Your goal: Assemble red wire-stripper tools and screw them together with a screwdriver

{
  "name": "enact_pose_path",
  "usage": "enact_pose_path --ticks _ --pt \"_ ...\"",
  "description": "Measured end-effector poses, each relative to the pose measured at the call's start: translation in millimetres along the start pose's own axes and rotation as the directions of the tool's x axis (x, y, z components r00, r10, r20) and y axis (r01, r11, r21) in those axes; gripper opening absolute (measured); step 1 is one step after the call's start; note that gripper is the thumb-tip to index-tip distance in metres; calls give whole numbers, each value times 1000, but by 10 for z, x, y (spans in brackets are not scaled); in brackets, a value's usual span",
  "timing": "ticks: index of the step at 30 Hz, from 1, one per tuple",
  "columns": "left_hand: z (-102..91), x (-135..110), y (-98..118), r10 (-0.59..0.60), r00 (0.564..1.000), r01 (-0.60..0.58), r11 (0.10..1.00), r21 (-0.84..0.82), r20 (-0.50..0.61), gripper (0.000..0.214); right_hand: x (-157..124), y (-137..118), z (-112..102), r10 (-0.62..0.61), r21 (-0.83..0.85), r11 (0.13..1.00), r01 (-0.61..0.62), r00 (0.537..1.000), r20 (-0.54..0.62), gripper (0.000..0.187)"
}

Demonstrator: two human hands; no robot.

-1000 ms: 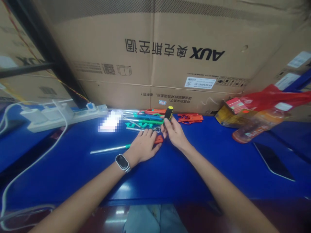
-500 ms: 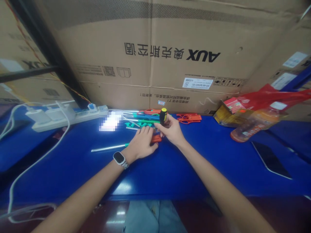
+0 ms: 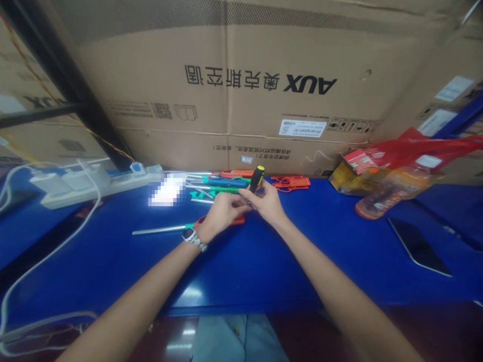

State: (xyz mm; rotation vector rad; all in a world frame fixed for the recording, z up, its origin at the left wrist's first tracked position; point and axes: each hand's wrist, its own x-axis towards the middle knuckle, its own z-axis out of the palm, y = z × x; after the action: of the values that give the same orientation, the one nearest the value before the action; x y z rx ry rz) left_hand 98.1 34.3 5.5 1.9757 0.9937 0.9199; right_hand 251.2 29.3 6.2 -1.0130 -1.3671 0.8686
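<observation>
My right hand (image 3: pixel 270 205) is closed around a screwdriver (image 3: pixel 257 178) with a black and yellow handle, which points up and leans slightly right. My left hand (image 3: pixel 222 215) meets it near the lower end, thumb and fingers pinched together; what they hold there is hidden. Under and beside the left hand lies a long-necked gas lighter (image 3: pixel 158 231) with a metal tube and an orange handle, partly covered. Just behind the hands are green plastic pieces (image 3: pixel 196 195) and a pile of more long lighters (image 3: pixel 226 182). Orange plastic handle shells (image 3: pixel 292 182) sit to the right of the pile.
A large cardboard box (image 3: pixel 241 115) stands behind the blue table (image 3: pixel 302 281). On the left are a white power strip (image 3: pixel 71 193) and its cables. To the right lie a drink bottle (image 3: pixel 394 193), a red bag (image 3: pixel 411 143), an opened carton (image 3: pixel 347 178) and a phone (image 3: pixel 418 246).
My left hand has lifted off the lighter's orange handle and turned, bringing its fingers into a pinch beside the screwdriver. The screwdriver leans more to the right. The view has shifted slightly.
</observation>
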Motion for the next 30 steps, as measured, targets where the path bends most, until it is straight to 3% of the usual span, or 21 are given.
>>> enact_pose_path --ticks 2,7,9,13,16,19,25,27,30 --pt "1 -41 2 -9 1000 9 1000 17 3 30 -14 -17 -6 8 -6 1000 -8 1000 11 40" --pt "-7 -120 -25 -39 999 40 998 -56 21 32 -43 -175 -33 20 176 982 -65 970 244 41" --pt "-16 -132 -45 -9 998 15 995 -96 58 34 -42 -232 -49 33 209 973 -95 959 283 44" --pt "-52 -127 -54 57 990 -49 997 -63 131 33 -33 -260 -61 3 104 994 -27 975 222 38" --pt "-87 -116 -13 65 997 -63 997 -43 46 26 -28 -228 -21 -89 16 996 88 986 144 31" --pt "-123 -120 32 32 996 -33 999 -16 -85 30 -28 -181 65 -138 -25 990 141 986 97 36" --pt "-111 -161 48 18 998 -23 997 -74 -66 22 -61 -83 167 -140 -63 988 139 990 -10 39" --pt "-93 -178 65 43 998 -44 999 -22 -56 21 -79 -103 133 -89 -18 996 89 996 13 33" --pt "-89 -204 103 56 998 -54 996 66 -25 21 -97 -217 33 -21 76 997 9 986 166 39"
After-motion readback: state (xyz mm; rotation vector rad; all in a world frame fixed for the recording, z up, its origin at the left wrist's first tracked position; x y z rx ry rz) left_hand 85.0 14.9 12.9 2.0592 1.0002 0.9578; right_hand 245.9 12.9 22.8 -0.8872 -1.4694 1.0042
